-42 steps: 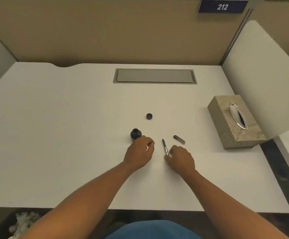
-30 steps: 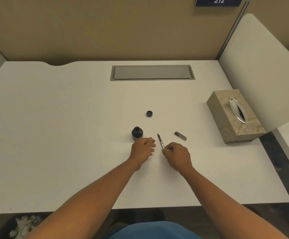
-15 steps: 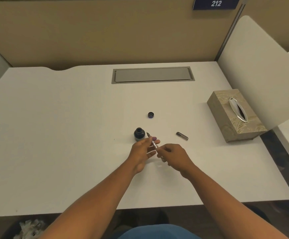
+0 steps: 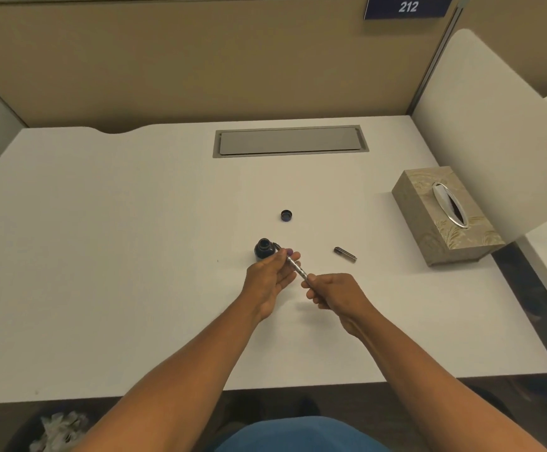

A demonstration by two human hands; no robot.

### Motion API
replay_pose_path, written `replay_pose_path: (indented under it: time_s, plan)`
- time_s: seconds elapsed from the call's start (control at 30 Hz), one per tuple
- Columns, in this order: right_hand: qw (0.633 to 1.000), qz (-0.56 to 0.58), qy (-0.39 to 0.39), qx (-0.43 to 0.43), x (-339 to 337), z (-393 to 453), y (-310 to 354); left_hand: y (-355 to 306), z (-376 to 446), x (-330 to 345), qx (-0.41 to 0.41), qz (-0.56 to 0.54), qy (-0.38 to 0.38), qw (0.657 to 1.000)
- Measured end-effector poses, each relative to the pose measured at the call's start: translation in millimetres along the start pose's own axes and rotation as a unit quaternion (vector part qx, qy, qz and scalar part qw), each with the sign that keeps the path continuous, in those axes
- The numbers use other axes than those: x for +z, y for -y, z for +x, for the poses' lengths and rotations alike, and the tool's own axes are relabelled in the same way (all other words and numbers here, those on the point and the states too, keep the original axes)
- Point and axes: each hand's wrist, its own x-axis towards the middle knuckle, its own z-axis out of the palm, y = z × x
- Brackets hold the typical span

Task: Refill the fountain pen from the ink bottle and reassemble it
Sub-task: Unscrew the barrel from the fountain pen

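A thin silver fountain pen section (image 4: pixel 296 268) is held above the white desk between both hands. My left hand (image 4: pixel 270 275) grips its front end, and my fingers hide the nib. My right hand (image 4: pixel 332 291) pinches its rear end. Just behind my left fingertips stands the small dark ink bottle (image 4: pixel 264 247), open at the top. Its round dark cap (image 4: pixel 286 215) lies farther back on the desk. A short dark pen barrel (image 4: pixel 345 254) lies to the right of my hands.
A beige patterned tissue box (image 4: pixel 445 220) stands at the right side of the desk (image 4: pixel 118 256). A grey cable hatch (image 4: pixel 290 141) is set in the back. A white divider panel (image 4: pixel 480 125) rises on the right. A bin with crumpled paper (image 4: pixel 57 432) sits below the front left edge.
My right hand lifted the pen section off the desk and carried it left toward the bottle. My left hand turned palm-in and took hold of its front end.
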Motion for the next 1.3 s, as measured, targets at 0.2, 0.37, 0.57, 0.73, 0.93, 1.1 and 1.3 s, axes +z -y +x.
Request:
replay_pose_path:
  time_s: [0.2, 0.37, 0.57, 0.73, 0.93, 1.1, 1.3]
  plan:
    - [0.984, -0.131, -0.091, -0.082, 1, -3, 2, 3, 2, 13, 0.020, -0.037, -0.036, 0.998]
    - [0.941, -0.253, -0.133, -0.180, -2, -4, 4, 7, 5, 21, 0.030, -0.052, -0.071, 0.996]
    - [0.999, 0.001, -0.025, -0.041, -15, 0, 8, 5, 7, 18, 0.007, -0.063, -0.044, 0.997]
    - [0.990, 0.107, 0.063, 0.073, -23, -2, 10, 5, 9, 20, -0.004, -0.058, -0.031, 0.998]
    - [0.979, 0.172, 0.053, 0.099, -28, 1, 7, 8, 11, 25, -0.011, -0.041, -0.032, 0.999]
    - [0.975, 0.184, 0.063, 0.105, -33, 2, 5, 12, 13, 26, -0.017, -0.030, -0.033, 0.999]
    - [0.979, 0.157, 0.066, 0.116, -29, 5, 5, 15, 12, 26, -0.021, -0.037, -0.028, 0.999]
